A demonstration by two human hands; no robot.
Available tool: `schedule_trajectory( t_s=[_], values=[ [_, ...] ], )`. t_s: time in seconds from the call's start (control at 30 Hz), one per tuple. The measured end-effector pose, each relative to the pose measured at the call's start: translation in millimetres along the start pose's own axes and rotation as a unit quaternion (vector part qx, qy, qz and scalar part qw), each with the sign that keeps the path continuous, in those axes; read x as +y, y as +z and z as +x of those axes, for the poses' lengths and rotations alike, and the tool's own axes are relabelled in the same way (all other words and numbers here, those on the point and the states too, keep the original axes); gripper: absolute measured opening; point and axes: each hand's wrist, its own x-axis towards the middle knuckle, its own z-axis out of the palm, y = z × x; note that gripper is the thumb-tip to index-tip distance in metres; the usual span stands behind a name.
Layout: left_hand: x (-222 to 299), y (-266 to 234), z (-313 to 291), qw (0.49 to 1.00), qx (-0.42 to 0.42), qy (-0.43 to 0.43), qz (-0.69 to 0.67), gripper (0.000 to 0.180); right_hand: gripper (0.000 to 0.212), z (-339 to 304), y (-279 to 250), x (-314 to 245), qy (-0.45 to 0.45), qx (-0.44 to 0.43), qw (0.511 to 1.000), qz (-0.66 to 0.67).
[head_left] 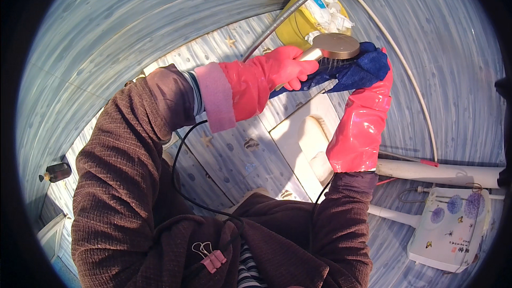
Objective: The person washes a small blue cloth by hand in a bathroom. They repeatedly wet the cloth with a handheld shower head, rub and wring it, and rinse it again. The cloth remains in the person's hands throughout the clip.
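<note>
My left hand (290, 69), in a pink rubber glove, is closed round the handle of a shower head (336, 45). The round metal-coloured head faces downward, and fine streaks of water show beneath its rim. Directly under it is a wet-looking dark blue cloth (362, 72), bunched up at its right end and trailing left below my left hand. My right hand (385, 81), gloved in the same pink rubber, grips the bunched end from the right. Most of its fingers are hidden by the cloth.
Behind the shower head stands a yellow bin (292, 28) full of crumpled white paper. A metal hose (290, 10) crosses before it. A white squat pan (314, 141) lies below my hands. At right are a white pipe (442, 170) and a flower-patterned cistern (448, 229); far left, a dark bottle (57, 172).
</note>
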Motion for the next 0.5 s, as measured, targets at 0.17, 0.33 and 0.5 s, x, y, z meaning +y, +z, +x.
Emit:
schedule_trajectory(
  t_s=[0.17, 0.33, 0.5],
  values=[
    [-13.5, -3.8, 0.1, 1.0, -0.024, -0.006, 0.008, 0.044, 0.033, 13.1, -1.6, -5.4, -0.045, 0.005, 0.972, -0.232],
    [-27.6, -4.7, 1.1, 0.999, -0.022, 0.017, 0.015, 0.047, 0.03, 13.6, -17.8, -2.8, -0.054, -0.036, 0.898, -0.436],
    [-30.2, -0.9, 3.0, 0.999, -0.01, 0.05, 0.009, 0.053, 0.027, 10.3, -31.8, 11.8, -0.043, -0.049, 0.882, -0.466]
  ],
)
